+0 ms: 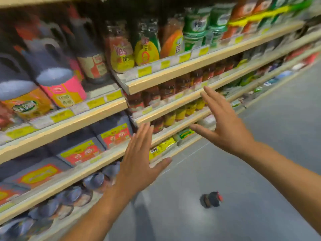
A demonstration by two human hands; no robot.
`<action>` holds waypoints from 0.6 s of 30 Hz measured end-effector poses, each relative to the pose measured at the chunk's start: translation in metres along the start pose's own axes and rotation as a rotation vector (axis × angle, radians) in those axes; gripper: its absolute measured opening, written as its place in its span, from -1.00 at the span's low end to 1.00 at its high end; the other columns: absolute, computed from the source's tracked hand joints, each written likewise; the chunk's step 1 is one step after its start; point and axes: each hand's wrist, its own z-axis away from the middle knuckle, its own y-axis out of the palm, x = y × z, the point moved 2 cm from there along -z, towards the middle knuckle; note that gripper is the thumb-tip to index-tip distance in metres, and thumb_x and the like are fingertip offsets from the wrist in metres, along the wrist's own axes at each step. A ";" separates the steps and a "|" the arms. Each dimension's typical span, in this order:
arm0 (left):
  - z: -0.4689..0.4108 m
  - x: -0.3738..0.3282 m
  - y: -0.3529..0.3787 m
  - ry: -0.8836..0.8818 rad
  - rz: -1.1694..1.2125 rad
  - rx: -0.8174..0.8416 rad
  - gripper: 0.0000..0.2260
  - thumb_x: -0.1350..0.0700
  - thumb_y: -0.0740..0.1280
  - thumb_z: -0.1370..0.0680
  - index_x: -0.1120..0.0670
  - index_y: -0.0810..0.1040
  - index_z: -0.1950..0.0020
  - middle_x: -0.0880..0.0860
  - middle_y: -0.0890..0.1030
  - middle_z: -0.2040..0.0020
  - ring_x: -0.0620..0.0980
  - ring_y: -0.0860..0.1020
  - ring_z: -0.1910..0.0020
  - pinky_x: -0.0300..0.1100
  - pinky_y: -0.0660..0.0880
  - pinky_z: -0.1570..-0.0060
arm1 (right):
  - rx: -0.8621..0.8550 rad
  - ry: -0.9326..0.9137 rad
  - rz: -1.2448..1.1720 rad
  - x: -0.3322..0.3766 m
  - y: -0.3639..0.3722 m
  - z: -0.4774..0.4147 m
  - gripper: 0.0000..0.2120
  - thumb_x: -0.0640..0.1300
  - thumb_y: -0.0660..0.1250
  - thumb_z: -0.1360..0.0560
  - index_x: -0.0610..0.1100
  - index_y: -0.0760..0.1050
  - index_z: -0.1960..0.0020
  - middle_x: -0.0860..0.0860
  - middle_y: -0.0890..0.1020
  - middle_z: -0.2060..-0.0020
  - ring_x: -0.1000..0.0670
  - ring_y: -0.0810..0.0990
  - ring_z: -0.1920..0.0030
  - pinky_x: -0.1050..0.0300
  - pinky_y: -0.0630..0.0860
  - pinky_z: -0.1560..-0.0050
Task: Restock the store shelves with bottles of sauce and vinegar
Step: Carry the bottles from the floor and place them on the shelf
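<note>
Our left hand (139, 159) and right hand (224, 122) raised, fingers straight, empty, before stocked shelves (156, 82), dark bottle (212, 200) on floor (260, 188).

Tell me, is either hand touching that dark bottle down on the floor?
Apart. The head view shows the dark bottle alone on the grey floor, with bare floor showing between it and the left hand and the right hand, both held open by the shelves.

shelf edges (173, 73) beige | price tags (144, 71) yellow | floor (243, 188) grey | jug label (67, 91) pink
</note>
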 end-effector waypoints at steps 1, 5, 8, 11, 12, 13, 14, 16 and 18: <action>-0.003 -0.010 0.024 -0.011 0.021 0.067 -0.14 -0.42 0.18 -0.57 0.00 -0.02 -0.70 -0.14 -0.11 -0.70 -0.20 -0.16 -0.65 -0.09 -0.02 -0.61 | 0.011 0.029 0.015 -0.021 -0.007 0.012 -0.07 0.34 0.30 -0.48 -0.14 0.12 -0.65 -0.02 0.11 -0.65 -0.02 0.07 -0.63 0.02 0.11 -0.60; 0.005 -0.035 0.124 -0.086 0.099 0.284 -0.08 -0.50 0.05 -0.51 0.01 -0.09 -0.70 -0.15 -0.16 -0.67 -0.26 -0.23 -0.62 -0.11 -0.05 -0.63 | 0.087 0.154 0.014 -0.099 -0.012 0.066 -0.01 0.39 0.30 -0.46 -0.15 0.07 -0.66 -0.03 0.08 -0.66 -0.01 0.05 -0.64 -0.06 0.12 -0.61; 0.019 -0.030 0.206 -0.128 0.109 0.491 0.12 -0.57 0.26 -0.37 -0.06 -0.17 -0.70 -0.20 -0.21 -0.67 -0.23 -0.22 -0.63 -0.14 -0.06 -0.61 | 0.149 0.235 0.005 -0.154 0.013 0.111 0.01 0.45 0.25 -0.45 -0.09 0.01 -0.67 0.02 0.04 -0.66 0.01 0.04 -0.64 -0.09 0.11 -0.61; 0.040 -0.013 0.295 -0.150 0.108 0.684 0.17 -0.48 0.43 -0.35 -0.10 -0.21 -0.69 -0.25 -0.23 -0.65 -0.17 -0.17 -0.65 -0.05 0.06 -0.63 | 0.197 0.403 -0.049 -0.210 0.058 0.162 0.04 0.53 0.16 -0.42 -0.03 -0.04 -0.68 0.04 0.03 -0.66 0.00 0.04 -0.64 -0.07 0.12 -0.61; 0.048 -0.006 0.324 -0.161 0.118 0.732 0.16 -0.43 0.46 -0.37 -0.10 -0.20 -0.69 -0.25 -0.22 -0.65 -0.16 -0.14 -0.66 -0.06 0.09 -0.62 | 0.211 0.459 -0.061 -0.227 0.078 0.182 0.05 0.54 0.15 -0.41 -0.01 -0.05 -0.68 0.05 0.02 -0.66 -0.01 0.05 -0.64 -0.06 0.13 -0.61; 0.055 0.002 0.352 -0.166 0.130 0.772 0.14 -0.38 0.49 -0.39 -0.10 -0.19 -0.69 -0.24 -0.19 -0.66 -0.13 -0.12 -0.66 -0.07 0.11 -0.61 | 0.222 0.509 -0.074 -0.242 0.099 0.201 0.05 0.56 0.15 -0.39 0.01 -0.06 -0.67 0.06 0.02 -0.66 -0.01 0.05 -0.64 -0.05 0.14 -0.60; 0.064 0.010 0.380 -0.171 0.139 0.807 0.12 -0.34 0.50 -0.42 -0.10 -0.19 -0.69 -0.21 -0.16 -0.67 -0.11 -0.09 -0.67 -0.08 0.13 -0.59 | 0.231 0.556 -0.088 -0.257 0.122 0.221 0.05 0.57 0.15 -0.39 0.03 -0.06 -0.67 0.08 0.01 -0.66 0.00 0.05 -0.63 -0.04 0.14 -0.59; 0.076 0.027 0.436 -0.176 0.133 0.860 0.08 -0.27 0.51 -0.46 -0.11 -0.20 -0.69 -0.15 -0.12 -0.70 -0.06 -0.04 -0.67 -0.08 0.16 -0.57 | 0.253 0.636 -0.121 -0.285 0.171 0.258 0.06 0.57 0.20 -0.38 0.07 -0.09 -0.67 0.13 -0.03 -0.66 0.03 0.03 -0.63 -0.01 0.13 -0.57; 0.083 0.042 0.488 -0.180 0.108 0.903 0.04 -0.20 0.50 -0.50 -0.10 -0.21 -0.69 -0.09 -0.07 -0.71 -0.04 -0.01 -0.67 -0.06 0.17 -0.57 | 0.281 0.704 -0.138 -0.311 0.222 0.293 0.07 0.54 0.26 -0.38 0.09 -0.10 -0.67 0.15 -0.06 -0.65 0.03 0.01 -0.64 0.02 0.10 -0.56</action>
